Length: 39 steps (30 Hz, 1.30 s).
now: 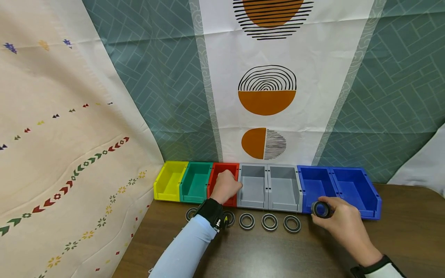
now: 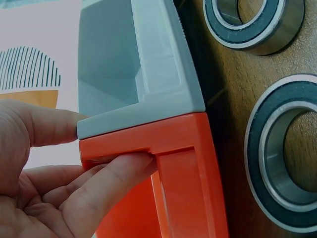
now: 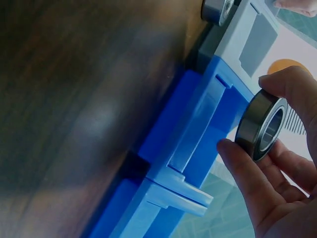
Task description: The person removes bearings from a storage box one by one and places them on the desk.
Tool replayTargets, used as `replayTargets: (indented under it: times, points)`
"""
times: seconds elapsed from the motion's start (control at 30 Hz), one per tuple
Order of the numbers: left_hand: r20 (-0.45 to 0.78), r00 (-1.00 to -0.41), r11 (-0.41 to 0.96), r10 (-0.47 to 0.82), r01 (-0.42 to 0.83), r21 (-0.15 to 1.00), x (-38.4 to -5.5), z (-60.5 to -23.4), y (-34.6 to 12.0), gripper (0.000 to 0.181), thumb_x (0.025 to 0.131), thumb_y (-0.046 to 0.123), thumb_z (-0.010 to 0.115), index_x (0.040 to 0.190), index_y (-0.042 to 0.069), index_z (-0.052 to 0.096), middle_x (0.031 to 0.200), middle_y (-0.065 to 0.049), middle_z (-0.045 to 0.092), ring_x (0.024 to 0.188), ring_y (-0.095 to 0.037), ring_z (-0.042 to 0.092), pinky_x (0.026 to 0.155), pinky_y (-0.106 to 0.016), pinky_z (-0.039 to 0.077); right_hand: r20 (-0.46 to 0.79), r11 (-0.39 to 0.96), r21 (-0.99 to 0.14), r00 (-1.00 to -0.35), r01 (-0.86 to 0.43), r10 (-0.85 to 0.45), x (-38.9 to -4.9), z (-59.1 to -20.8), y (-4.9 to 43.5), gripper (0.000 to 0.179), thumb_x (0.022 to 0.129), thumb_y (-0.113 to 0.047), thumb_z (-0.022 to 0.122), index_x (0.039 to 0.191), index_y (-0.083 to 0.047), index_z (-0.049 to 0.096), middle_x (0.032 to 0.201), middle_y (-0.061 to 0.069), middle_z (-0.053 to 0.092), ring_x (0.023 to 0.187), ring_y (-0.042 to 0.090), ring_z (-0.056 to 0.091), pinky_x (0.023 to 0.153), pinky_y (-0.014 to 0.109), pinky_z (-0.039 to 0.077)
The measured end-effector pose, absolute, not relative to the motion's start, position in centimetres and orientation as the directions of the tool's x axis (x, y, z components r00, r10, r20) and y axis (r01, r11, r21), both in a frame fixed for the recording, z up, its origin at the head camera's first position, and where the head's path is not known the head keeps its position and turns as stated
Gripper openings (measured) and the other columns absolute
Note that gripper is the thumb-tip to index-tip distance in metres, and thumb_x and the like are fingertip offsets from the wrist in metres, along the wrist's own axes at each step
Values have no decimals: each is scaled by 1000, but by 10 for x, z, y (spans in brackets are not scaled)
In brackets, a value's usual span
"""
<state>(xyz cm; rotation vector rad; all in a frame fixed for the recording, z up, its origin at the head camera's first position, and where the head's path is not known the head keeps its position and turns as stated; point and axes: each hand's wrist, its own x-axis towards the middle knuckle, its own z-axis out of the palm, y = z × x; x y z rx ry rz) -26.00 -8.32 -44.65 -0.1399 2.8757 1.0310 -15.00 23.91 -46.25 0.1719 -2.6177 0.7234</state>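
Note:
My left hand (image 1: pixel 226 186) is at the red bin (image 1: pixel 216 173). Its thumb lies on the grey bin (image 2: pixel 141 116) side and its fingers reach inside the red one, pinching the adjoining walls between them. On the right, my right hand (image 1: pixel 344 221) holds a ball bearing (image 3: pixel 253 124) between thumb and fingertips, above the front of a blue bin (image 1: pixel 314 181). The bearing is tilted, its bore showing in the right wrist view. Along the front of the bins, more bearings (image 1: pixel 286 224) lie flat in a row; my left wrist partly covers some of them.
The row of bins continues left with a green bin (image 1: pixel 196 183) and a yellow bin (image 1: pixel 170 181). A second blue bin (image 1: pixel 354 189) ends it on the right. Behind hangs a patterned cloth (image 1: pixel 174 77); another cloth (image 1: pixel 69 135) drapes along the left side. Brown tabletop (image 1: pixel 264 255) lies in front.

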Motion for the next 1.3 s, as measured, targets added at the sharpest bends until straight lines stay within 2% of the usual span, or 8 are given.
replayTargets:
  times: [0.27,0.67,0.93,1.17,1.3]
  points:
    - [-137,-988,762,-68,-140,633,-260,-445,-83,35,78,17,62,49,12,42,45,-1,32,37,-19,41,38,-24,32,321,869,-465,-947,-168,-11,-147,-470,238,51,54,-24,84,98,-5,68,94,18,68,85,33,65,68,49,53]
    - [-144,-987,758,-70,-146,635,-260,-445,-83,35,78,17,63,50,12,43,45,-1,33,38,-21,44,37,-24,32,274,883,-426,-958,-197,-82,-145,-482,239,46,51,-26,82,92,-7,70,86,12,68,76,26,63,61,40,49]
    - [-135,-989,763,-66,-137,631,-260,-445,-83,36,78,17,62,49,12,41,45,0,32,37,-19,42,37,-24,31,200,889,-421,-974,-181,-103,-146,-489,241,46,51,-26,81,91,-6,70,87,12,68,79,27,64,64,44,51]
    - [-142,-987,758,-70,-146,636,-259,-444,-83,37,79,19,64,49,12,42,45,-1,33,37,-19,43,37,-24,32,188,897,-403,-975,-184,-116,-147,-489,241,47,51,-28,81,91,-5,70,87,11,69,79,25,64,66,45,51]
    - [-146,-987,757,-71,-149,636,-259,-444,-82,37,79,19,65,49,12,43,45,-1,33,38,-20,44,38,-24,32,109,898,-412,-987,-154,-119,-146,-487,242,50,52,-28,83,93,-3,70,88,11,69,79,24,63,67,46,51]
